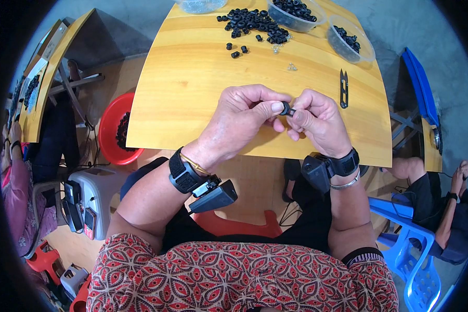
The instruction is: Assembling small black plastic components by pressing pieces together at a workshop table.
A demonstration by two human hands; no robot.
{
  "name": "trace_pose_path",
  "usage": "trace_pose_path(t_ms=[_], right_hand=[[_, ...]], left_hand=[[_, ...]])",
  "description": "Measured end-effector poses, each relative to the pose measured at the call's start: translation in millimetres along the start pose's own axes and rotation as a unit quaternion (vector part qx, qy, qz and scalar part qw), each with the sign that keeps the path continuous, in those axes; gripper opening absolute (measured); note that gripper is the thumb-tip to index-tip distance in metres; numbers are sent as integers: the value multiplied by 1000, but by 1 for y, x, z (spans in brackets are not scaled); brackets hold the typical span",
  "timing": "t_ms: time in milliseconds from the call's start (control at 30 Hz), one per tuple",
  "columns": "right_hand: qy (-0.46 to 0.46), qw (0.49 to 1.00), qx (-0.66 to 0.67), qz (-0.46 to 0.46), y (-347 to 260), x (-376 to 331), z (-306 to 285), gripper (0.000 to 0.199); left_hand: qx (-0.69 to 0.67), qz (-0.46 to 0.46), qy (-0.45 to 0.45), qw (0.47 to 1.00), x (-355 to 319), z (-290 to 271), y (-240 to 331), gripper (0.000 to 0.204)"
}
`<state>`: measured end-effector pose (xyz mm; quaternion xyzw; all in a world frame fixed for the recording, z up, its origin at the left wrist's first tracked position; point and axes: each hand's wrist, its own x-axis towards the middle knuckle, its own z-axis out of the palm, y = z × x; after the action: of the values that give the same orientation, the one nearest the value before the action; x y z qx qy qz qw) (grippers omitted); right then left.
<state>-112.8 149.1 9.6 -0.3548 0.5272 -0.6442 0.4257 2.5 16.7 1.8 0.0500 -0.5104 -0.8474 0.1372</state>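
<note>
Small black part (286, 108) is up off the table (182, 104), above its near half, held between the 2 hands. Left hand (239, 117): grip clamped on the wide, rounded end, thumb on top. Right hand (322, 125): grip together too, thumb and forefinger pinched on the narrower end. Fingertips cover much of the piece; full shape cannot be told.

Handling, as judged: very light, little effort from the wrists. Probably firm rubber or moulded plastic, slight give at most, not fragile. Surface looks smooth; could roll or slip in dry fingers. Best hold: 1 thumb-and-forefinger pinch around the wide end, 1 more on the narrow end, both in line so it does not twist away.

About the hands: heap of black pieces (252, 22) toward the far side, 3 loose ones just nearer. Tiny clear bits (292, 67) beyond the fingers. Black snips (343, 89) to the right, unheld. Clear tub (368, 53) with black pieces, far right. Red basin (106, 122) beside the table's left edge, black pieces inside.
</note>
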Motion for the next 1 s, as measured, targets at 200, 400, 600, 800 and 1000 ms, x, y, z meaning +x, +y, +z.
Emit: trace_pose_path(t_ms=[200,400,600,800,1000], right_hand=[[11,1000,19,9,3,1,6,15],[-8,999,-31,5,-5,-3,7,13],[-6,1000,2,12,-8,-3,13,14],[9,999,52,0,-3,-2,15,16],[28,999,25,1,-3,-3,14,16]], left_hand=[[27,17,-9,999,-1,-1,3,15],[77,17,-50,996,-1,-5,8,16],[54,-4,-29,998,1,-3,9,16],[-48,-40,5,998,4,-7,4,13],[-32,-29,-1,999,4,-8,1,10]])
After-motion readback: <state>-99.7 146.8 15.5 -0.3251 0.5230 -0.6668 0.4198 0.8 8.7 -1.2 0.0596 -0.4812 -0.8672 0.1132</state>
